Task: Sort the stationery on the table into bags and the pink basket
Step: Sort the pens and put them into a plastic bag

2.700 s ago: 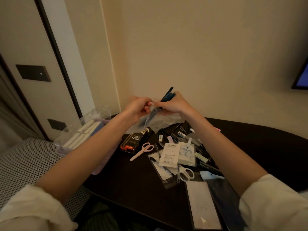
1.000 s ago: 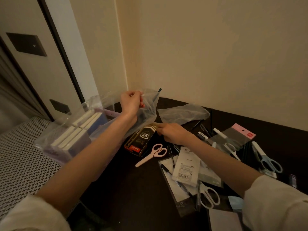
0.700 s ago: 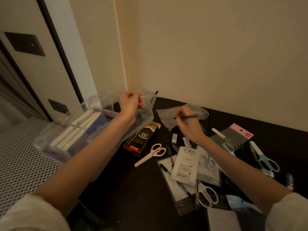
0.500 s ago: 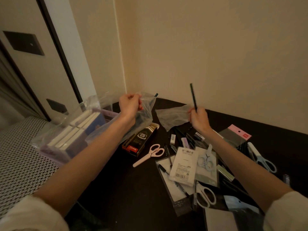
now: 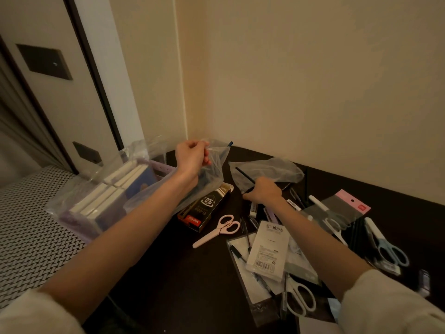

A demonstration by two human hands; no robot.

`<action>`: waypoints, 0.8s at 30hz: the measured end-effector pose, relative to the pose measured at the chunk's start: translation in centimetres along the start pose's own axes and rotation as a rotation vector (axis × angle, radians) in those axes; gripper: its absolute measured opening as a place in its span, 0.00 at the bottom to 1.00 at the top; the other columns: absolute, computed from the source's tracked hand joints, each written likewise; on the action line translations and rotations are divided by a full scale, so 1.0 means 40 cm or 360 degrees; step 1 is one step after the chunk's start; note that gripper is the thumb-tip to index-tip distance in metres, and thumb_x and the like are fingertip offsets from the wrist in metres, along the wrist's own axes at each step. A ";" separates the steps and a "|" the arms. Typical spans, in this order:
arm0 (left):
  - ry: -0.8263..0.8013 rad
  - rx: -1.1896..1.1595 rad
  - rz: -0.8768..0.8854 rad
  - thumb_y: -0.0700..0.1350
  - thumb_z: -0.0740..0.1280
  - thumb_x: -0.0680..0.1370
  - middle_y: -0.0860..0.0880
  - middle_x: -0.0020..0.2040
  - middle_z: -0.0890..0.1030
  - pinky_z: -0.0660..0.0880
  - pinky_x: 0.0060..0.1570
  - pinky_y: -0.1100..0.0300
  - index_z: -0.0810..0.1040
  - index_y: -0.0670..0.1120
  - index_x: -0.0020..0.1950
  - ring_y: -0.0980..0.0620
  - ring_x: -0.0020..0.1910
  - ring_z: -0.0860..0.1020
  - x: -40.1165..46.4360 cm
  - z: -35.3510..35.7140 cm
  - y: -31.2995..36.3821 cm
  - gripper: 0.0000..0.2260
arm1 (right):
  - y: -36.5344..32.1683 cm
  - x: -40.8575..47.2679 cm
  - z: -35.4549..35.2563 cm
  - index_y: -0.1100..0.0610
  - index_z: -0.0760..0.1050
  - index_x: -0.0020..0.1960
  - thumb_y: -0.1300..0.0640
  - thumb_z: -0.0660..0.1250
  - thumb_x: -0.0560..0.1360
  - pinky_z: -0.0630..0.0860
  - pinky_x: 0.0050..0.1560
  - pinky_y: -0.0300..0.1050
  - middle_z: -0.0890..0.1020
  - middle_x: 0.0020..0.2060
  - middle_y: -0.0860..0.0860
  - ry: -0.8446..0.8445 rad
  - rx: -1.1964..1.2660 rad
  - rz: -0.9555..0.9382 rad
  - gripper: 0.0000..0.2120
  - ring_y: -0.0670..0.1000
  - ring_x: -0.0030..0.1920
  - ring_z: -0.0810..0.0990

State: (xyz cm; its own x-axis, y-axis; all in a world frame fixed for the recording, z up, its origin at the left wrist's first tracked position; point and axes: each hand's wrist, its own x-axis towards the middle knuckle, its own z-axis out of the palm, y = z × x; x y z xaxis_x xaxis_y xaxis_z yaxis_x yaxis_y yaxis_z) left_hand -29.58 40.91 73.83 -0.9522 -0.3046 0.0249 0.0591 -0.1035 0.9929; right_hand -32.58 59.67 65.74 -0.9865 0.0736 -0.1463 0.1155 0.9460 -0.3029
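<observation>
Head view. Left hand (image 5: 191, 157), raised above the desk (image 5: 168, 273), pinches the mouth of a clear bag (image 5: 212, 169) holding dark pens. Right hand (image 5: 263, 190), low over the far stationery pile, grips a dark pen (image 5: 244, 175) angled up-left. Pink scissors (image 5: 218, 230) lie mid-desk; pink basket (image 5: 159, 168) sits far left.

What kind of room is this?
Probably a hotel room or bedroom, not a classroom. A dark table sits in a plain wall corner, a woven-patterned seat or bed stands beside it, and dark switch panels are on the wall.
</observation>
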 end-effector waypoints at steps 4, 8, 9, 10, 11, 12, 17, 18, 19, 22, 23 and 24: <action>0.0010 -0.0006 -0.0010 0.38 0.64 0.79 0.49 0.33 0.74 0.73 0.33 0.64 0.78 0.38 0.51 0.58 0.27 0.72 -0.002 -0.005 0.003 0.05 | -0.010 0.014 0.008 0.56 0.74 0.53 0.49 0.71 0.73 0.76 0.46 0.46 0.78 0.44 0.51 -0.0033 -0.0078 -0.0017 0.15 0.51 0.48 0.79; -0.0003 -0.0024 -0.0012 0.38 0.64 0.79 0.49 0.33 0.74 0.73 0.32 0.64 0.78 0.40 0.49 0.58 0.27 0.72 -0.010 -0.012 0.004 0.04 | -0.004 0.025 -0.008 0.59 0.73 0.55 0.51 0.68 0.76 0.75 0.48 0.47 0.76 0.44 0.52 -0.0168 -0.0098 -0.0152 0.14 0.52 0.47 0.77; -0.0010 -0.0032 -0.0013 0.38 0.64 0.79 0.49 0.32 0.74 0.73 0.32 0.64 0.78 0.40 0.48 0.58 0.28 0.72 -0.011 -0.013 0.004 0.04 | -0.003 0.025 -0.016 0.59 0.73 0.55 0.52 0.67 0.76 0.74 0.47 0.46 0.76 0.44 0.53 -0.0216 -0.0079 -0.0186 0.13 0.52 0.46 0.77; -0.0015 -0.0039 -0.0016 0.38 0.64 0.79 0.49 0.32 0.74 0.73 0.33 0.63 0.78 0.41 0.47 0.57 0.28 0.72 -0.013 -0.013 0.004 0.04 | 0.000 0.025 -0.024 0.60 0.73 0.55 0.53 0.67 0.76 0.73 0.46 0.45 0.77 0.45 0.54 -0.0252 -0.0044 -0.0221 0.13 0.52 0.46 0.76; -0.0018 -0.0043 -0.0021 0.38 0.64 0.79 0.49 0.32 0.75 0.73 0.33 0.63 0.78 0.41 0.46 0.57 0.28 0.72 -0.015 -0.014 0.005 0.04 | 0.004 0.025 -0.031 0.60 0.73 0.55 0.54 0.67 0.76 0.72 0.45 0.44 0.77 0.47 0.54 -0.0290 0.0013 -0.0240 0.12 0.52 0.46 0.76; -0.0021 -0.0045 -0.0026 0.38 0.64 0.79 0.49 0.33 0.75 0.73 0.33 0.63 0.78 0.41 0.47 0.57 0.28 0.72 -0.016 -0.015 0.007 0.04 | 0.009 0.023 -0.040 0.60 0.73 0.55 0.55 0.67 0.76 0.72 0.44 0.44 0.77 0.47 0.54 -0.0325 0.0077 -0.0258 0.11 0.52 0.47 0.76; -0.0006 -0.0064 -0.0038 0.38 0.64 0.79 0.49 0.33 0.75 0.73 0.34 0.63 0.78 0.41 0.48 0.57 0.29 0.72 -0.030 -0.008 0.017 0.04 | 0.024 -0.012 -0.085 0.60 0.73 0.51 0.54 0.65 0.78 0.72 0.35 0.43 0.78 0.42 0.56 -0.0507 0.0178 -0.0290 0.09 0.52 0.40 0.77; -0.0004 -0.0065 -0.0041 0.38 0.64 0.79 0.49 0.33 0.75 0.73 0.34 0.63 0.78 0.41 0.47 0.57 0.29 0.72 -0.034 -0.005 0.019 0.04 | 0.026 -0.021 -0.093 0.60 0.72 0.53 0.54 0.64 0.78 0.72 0.34 0.43 0.78 0.43 0.57 -0.0545 0.0172 -0.0299 0.09 0.52 0.40 0.77; -0.0004 -0.0064 -0.0041 0.38 0.64 0.79 0.49 0.33 0.75 0.73 0.34 0.63 0.78 0.41 0.47 0.57 0.28 0.72 -0.038 -0.003 0.022 0.04 | 0.028 -0.032 -0.102 0.60 0.71 0.54 0.54 0.63 0.79 0.72 0.33 0.42 0.77 0.42 0.56 -0.0587 0.0156 -0.0301 0.09 0.51 0.38 0.76; -0.0009 -0.0049 -0.0038 0.38 0.64 0.79 0.49 0.33 0.75 0.73 0.33 0.63 0.78 0.41 0.47 0.58 0.28 0.72 -0.046 0.000 0.027 0.04 | 0.041 -0.061 -0.126 0.59 0.67 0.53 0.57 0.60 0.80 0.64 0.27 0.41 0.69 0.34 0.53 -0.0692 0.0148 -0.0252 0.06 0.49 0.29 0.66; -0.0010 -0.0047 -0.0041 0.38 0.64 0.79 0.49 0.33 0.75 0.73 0.33 0.63 0.78 0.41 0.48 0.58 0.28 0.72 -0.047 -0.001 0.027 0.04 | 0.046 -0.070 -0.133 0.59 0.67 0.52 0.57 0.58 0.81 0.62 0.27 0.41 0.67 0.34 0.53 -0.0697 0.0187 -0.0223 0.04 0.49 0.29 0.64; -0.0011 -0.0049 -0.0045 0.38 0.64 0.79 0.49 0.33 0.75 0.73 0.33 0.64 0.78 0.40 0.49 0.58 0.28 0.72 -0.048 -0.001 0.029 0.04 | 0.051 -0.076 -0.137 0.58 0.67 0.50 0.58 0.57 0.81 0.61 0.26 0.41 0.67 0.34 0.53 -0.0669 0.0243 -0.0207 0.04 0.49 0.28 0.63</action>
State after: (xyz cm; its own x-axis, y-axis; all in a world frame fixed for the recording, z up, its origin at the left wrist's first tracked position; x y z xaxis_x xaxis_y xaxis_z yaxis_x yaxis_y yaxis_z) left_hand -27.66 41.33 74.91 -0.9557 -0.2944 -0.0023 0.0411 -0.1410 0.9892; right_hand -29.97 63.13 70.73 -0.8649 -0.2068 -0.4574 0.0409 0.8792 -0.4747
